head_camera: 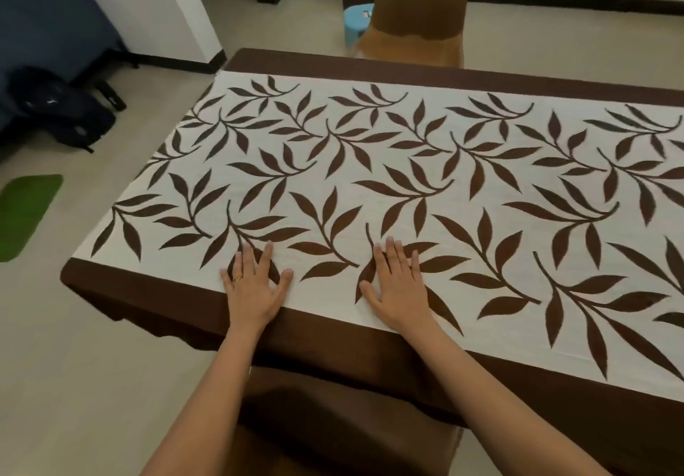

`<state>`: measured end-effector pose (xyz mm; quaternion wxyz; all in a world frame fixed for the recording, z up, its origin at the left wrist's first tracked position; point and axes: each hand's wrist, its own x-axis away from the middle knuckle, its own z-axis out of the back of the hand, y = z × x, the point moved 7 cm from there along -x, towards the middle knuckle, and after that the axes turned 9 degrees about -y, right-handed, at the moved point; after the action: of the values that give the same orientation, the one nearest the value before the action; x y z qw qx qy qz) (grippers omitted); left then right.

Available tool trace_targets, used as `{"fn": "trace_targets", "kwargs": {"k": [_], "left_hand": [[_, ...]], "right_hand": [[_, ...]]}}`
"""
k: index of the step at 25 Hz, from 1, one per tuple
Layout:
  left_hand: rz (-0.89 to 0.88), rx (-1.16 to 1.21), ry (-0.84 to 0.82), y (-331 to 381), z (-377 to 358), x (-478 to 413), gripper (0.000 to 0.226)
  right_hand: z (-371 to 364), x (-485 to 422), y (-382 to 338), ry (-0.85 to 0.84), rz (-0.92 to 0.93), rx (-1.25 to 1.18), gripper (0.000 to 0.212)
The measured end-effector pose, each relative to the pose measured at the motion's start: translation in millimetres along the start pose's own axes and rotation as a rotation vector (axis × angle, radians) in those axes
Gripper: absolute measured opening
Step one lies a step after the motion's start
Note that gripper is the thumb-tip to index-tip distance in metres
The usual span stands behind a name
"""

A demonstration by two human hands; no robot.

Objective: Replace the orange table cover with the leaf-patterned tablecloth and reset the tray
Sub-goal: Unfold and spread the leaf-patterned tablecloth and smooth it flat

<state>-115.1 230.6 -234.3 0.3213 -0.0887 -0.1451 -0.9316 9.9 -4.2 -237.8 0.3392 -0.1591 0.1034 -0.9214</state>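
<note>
The leaf-patterned tablecloth [407, 165], white with dark brown leaves and a brown border, lies spread flat over the table. My left hand [253, 285] rests palm down on it near the front edge, fingers spread, a ring on one finger. My right hand [398, 287] lies flat beside it, about a hand's width to the right, fingers apart. Neither hand holds anything. No orange cover and no tray are in view.
A brown covered chair [418, 5] stands at the table's far side, with a blue stool [357, 24] behind it. Another brown chair seat [333, 420] is under my arms. Dark bags [63, 109] and a green mat [26, 213] lie on the floor at left.
</note>
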Motion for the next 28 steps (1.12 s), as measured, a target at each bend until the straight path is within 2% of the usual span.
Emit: {"fn": "trace_targets", "kwargs": {"k": [7, 13, 18, 28], "left_hand": [[0.096, 0.054, 0.056, -115.5, 35.5, -39.5, 0.082], [-0.008, 0.022, 0.044, -196.9, 72.6, -108.7, 0.086], [-0.075, 0.032, 0.033, -225.9, 94.4, -158.3, 0.085], [-0.122, 0.004, 0.073, -235.9, 101.0, -199.1, 0.085]], "right_hand": [[-20.4, -46.2, -100.0, -0.003, 0.051, 0.005, 0.078], [-37.7, -101.5, -195.1, 0.039, -0.023, -0.005, 0.078], [-44.1, -139.4, -242.7, 0.081, -0.102, -0.008, 0.077], [-44.3, -165.0, -253.9, 0.118, -0.185, 0.015, 0.075]]}}
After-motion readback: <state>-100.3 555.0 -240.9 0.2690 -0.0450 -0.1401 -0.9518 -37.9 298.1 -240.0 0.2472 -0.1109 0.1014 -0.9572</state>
